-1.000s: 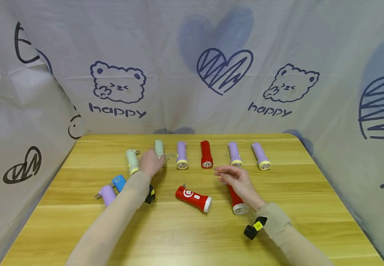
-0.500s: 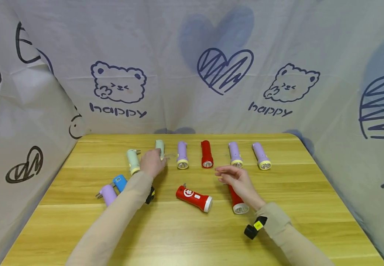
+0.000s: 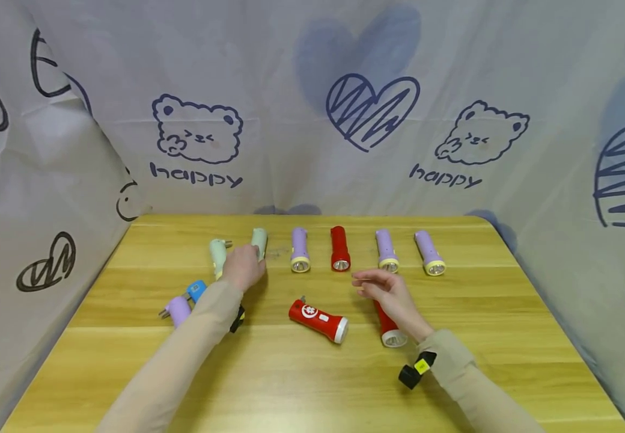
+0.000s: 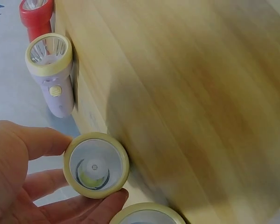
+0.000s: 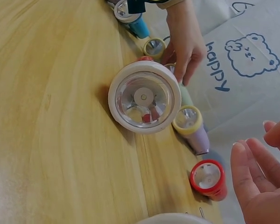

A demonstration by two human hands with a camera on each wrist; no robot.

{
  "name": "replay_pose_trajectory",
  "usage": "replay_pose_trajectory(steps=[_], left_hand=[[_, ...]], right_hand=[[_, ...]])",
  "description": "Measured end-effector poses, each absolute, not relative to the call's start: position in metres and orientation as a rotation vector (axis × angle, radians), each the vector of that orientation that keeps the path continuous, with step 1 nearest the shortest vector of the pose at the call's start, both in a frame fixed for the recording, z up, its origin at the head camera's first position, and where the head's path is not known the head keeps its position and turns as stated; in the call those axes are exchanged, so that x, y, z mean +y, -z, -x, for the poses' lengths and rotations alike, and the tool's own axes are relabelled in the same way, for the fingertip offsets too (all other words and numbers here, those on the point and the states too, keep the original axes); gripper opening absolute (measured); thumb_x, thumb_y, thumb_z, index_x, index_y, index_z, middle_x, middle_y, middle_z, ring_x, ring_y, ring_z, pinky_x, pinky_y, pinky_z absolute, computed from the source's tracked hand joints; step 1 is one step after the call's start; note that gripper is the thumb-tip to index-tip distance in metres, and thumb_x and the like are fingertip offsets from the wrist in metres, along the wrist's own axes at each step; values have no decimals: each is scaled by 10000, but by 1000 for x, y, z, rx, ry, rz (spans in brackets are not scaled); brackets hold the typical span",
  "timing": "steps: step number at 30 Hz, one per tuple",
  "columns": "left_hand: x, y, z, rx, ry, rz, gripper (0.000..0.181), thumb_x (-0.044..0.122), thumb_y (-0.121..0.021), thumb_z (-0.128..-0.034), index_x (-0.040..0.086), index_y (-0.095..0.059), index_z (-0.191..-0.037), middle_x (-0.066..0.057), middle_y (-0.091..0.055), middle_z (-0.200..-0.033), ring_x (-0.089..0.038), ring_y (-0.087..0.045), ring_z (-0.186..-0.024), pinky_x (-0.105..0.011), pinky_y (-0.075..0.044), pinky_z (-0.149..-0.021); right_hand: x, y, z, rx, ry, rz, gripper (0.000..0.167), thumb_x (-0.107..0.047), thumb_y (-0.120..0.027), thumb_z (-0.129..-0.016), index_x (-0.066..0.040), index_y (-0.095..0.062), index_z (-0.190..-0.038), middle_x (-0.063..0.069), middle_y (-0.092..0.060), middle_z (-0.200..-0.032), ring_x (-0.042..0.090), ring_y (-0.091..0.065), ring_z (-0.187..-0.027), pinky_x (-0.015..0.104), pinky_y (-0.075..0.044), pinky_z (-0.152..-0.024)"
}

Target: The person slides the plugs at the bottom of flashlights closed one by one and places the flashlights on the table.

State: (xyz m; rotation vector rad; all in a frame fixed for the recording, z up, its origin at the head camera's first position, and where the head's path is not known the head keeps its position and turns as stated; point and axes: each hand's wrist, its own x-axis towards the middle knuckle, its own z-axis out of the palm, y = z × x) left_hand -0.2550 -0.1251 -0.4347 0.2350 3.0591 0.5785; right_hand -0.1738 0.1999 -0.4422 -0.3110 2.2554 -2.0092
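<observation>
My left hand point(image 3: 243, 267) holds a pale green flashlight point(image 3: 259, 239) at the back left of the table. In the left wrist view its yellow-rimmed lens point(image 4: 96, 165) sits between the thumb and fingers. Beside it stands another pale green flashlight point(image 3: 217, 255), partly behind the hand. My right hand point(image 3: 390, 297) hovers over a red flashlight point(image 3: 387, 322) with a white rim, fingers loosely bent and holding nothing. Between the hands a red flashlight point(image 3: 318, 320) with a white emblem lies on its side, its plug prongs out.
Along the back run a purple flashlight point(image 3: 299, 248), a red one point(image 3: 339, 246) and two more purple flashlights point(image 3: 384, 245) point(image 3: 427, 249). At left, a blue flashlight point(image 3: 196, 290) and a purple one point(image 3: 179, 310) are partly covered by my left arm. White printed cloth point(image 3: 291, 180) borders the wooden table point(image 3: 312, 391).
My left hand has shifted slightly left, and the pale green flashlight has moved with it relative to the row. The right hand stays in place. The head view has tilted a little.
</observation>
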Motion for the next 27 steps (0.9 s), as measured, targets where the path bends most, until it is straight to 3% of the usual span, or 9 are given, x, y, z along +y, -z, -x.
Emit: replay_pose_trajectory(steps=[6, 15, 22, 24, 27], left_hand=[[-127, 435, 257, 3067, -597, -246, 205, 146, -608, -970, -43, -673, -1013, -193, -680, -814, -261, -591, -638, -365, -484, -542], [-127, 440, 260, 3066, -568, -247, 339, 194, -617, -1002, -66, -640, -1219, -253, -714, -950, -340, -677, -741, -445, -548, -629], [-132, 437, 260, 3065, -608, -258, 464, 245, -584, -1026, -85, -560, -1351, -293, -693, -1170, -408, -704, -926, -506, -588, -795], [-134, 433, 258, 3068, -624, -250, 503, 267, -562, -1037, -92, -527, -1387, -310, -678, -1200, -415, -706, -894, -514, -592, -795], [-135, 424, 256, 3089, -663, -244, 548, 288, -543, -1044, -90, -478, -1436, -323, -652, -1253, -429, -707, -866, -528, -596, -810]], right_hand=[[200, 441, 174, 2272, 1977, 300, 307, 46, -531, -988, 113, -602, -1279, 373, -611, -1272, 117, -714, -1056, 281, -599, -923], [200, 443, 175, 2258, 1976, 305, 314, 60, -526, -979, 121, -598, -1278, 379, -601, -1284, 88, -713, -1044, 291, -598, -930], [201, 444, 177, 2274, 1979, 320, 307, 48, -536, -981, 128, -600, -1270, 375, -616, -1260, 38, -708, -1000, 310, -607, -913], [204, 442, 177, 2285, 1984, 320, 303, 40, -541, -981, 131, -603, -1264, 327, -657, -1228, 19, -705, -977, 302, -611, -896], [210, 438, 178, 2302, 2013, 314, 296, 33, -549, -983, 135, -606, -1255, 101, -738, -1140, 14, -698, -977, 257, -607, -877]])
